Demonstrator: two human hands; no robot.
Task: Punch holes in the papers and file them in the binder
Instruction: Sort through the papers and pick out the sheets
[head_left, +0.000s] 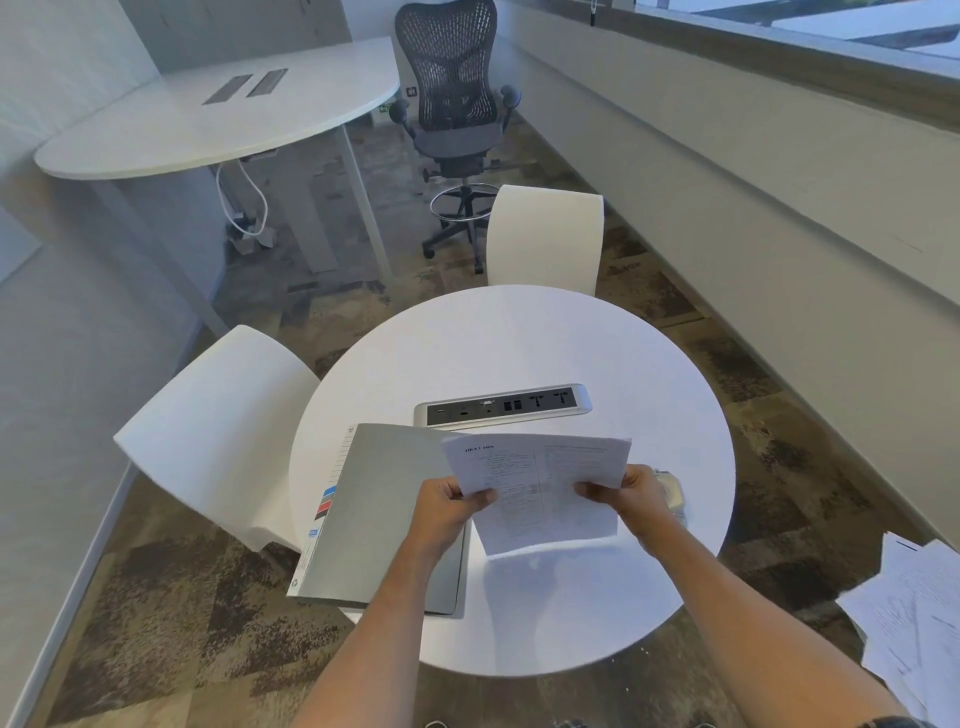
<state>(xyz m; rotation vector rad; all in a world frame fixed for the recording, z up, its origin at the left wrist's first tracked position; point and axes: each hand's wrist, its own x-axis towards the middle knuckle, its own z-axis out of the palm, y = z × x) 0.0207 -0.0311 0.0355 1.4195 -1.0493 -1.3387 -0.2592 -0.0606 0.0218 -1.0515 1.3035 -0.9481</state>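
Printed papers (545, 488) are held up above the round white table (519, 353), one edge in each hand. My left hand (447, 512) pinches their left side and my right hand (631, 496) pinches their right side. A closed grey binder (384, 514) with coloured tabs along its left edge lies flat on the table under my left forearm. A pale object (672, 493), possibly the hole punch, sits on the table behind my right hand and is mostly hidden.
A silver power and socket strip (504, 405) is set in the table's middle. Two white chairs (545, 236) (218, 436) stand at the far and left sides. A loose pile of papers (914, 618) lies at the lower right. A black office chair (457, 114) and a desk stand beyond.
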